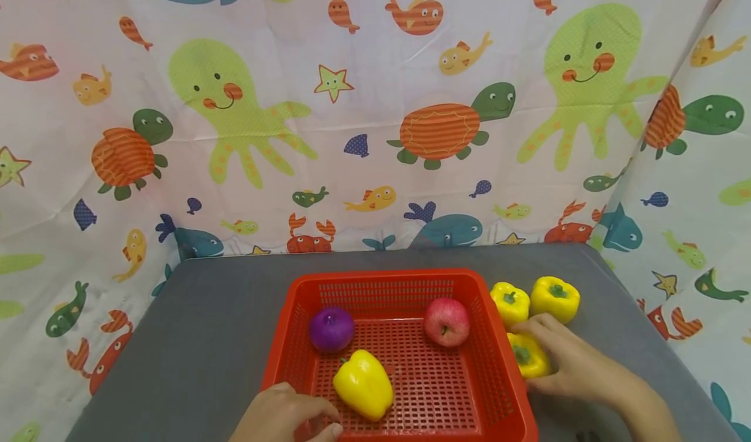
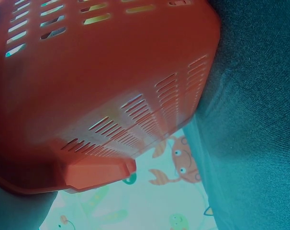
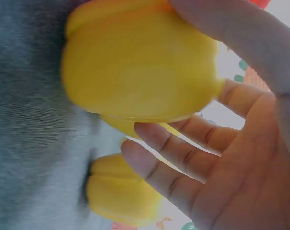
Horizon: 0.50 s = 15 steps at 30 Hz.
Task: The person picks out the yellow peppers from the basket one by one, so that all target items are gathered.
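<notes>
My left hand holds the near left corner of a red plastic basket, its fingers bent over the rim. Outside the basket's right wall, my right hand grips a yellow bell pepper. The right wrist view shows the thumb on one side of that pepper and fingers at the other. Inside the basket lie a purple round vegetable, perhaps an onion, a red apple and another yellow bell pepper. The left wrist view shows the basket's slotted outer wall, with the left fingers hidden.
Two more yellow bell peppers, one by the basket wall and one farther right, sit behind my right hand. A grey cloth covers the table. Behind it hangs a curtain printed with sea animals.
</notes>
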### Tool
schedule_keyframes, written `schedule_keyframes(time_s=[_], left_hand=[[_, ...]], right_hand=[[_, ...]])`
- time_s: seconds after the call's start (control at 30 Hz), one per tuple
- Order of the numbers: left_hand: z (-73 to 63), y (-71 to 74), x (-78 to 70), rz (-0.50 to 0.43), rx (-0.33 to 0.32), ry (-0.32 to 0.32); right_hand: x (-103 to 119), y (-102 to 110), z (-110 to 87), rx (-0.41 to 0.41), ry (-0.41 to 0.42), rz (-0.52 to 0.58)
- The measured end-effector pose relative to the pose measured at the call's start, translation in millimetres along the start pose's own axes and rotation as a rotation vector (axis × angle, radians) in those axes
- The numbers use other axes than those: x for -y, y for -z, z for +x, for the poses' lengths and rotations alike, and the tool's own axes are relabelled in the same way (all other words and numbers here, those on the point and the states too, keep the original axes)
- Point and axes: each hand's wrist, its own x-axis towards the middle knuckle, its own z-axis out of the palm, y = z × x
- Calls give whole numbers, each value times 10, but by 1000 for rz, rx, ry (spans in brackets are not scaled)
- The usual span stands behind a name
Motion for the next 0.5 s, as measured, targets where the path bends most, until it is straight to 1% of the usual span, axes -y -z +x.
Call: schedule_keyframes(time_s=[0.17, 0.23, 0.4, 0.47, 0.5], left_hand=[[1, -2, 0, 3, -3, 0], [1, 0, -2, 2, -3, -2], [2, 10, -10, 0, -6, -8], [1, 14, -8, 1, -9, -13], [0, 16, -6, 1, -9, -16]], right_hand=[[95, 132, 35, 9, 52, -21], [141, 194, 47, -4, 81, -17], [303, 346, 123, -107, 198, -29], [398, 401, 183, -129, 230, -42], [455, 431, 218, -119, 233, -37]])
